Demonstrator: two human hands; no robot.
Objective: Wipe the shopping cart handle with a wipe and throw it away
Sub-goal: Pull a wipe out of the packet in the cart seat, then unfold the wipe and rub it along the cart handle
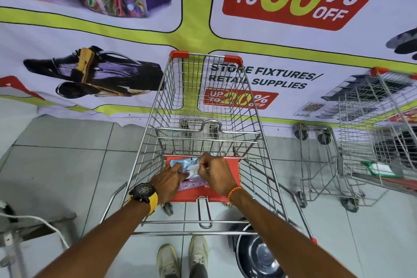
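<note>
A wire shopping cart (158,106) stands in front of me, its metal handle bar (180,233) running across below my forearms. A blue and purple wipe pack (180,163) lies on the red child-seat flap (233,178). My left hand (168,181), with a black and yellow watch on the wrist, presses on the pack. My right hand (216,172) pinches a white wipe (193,169) at the pack's opening. The wipe is partly out and mostly hidden between my fingers.
A second cart (352,142) with a green and white packet stands to the right. A black round bin with a shiny lid (255,255) sits on the tiled floor by my right shoe. A sale banner covers the wall ahead. A metal frame and white cable are at the lower left.
</note>
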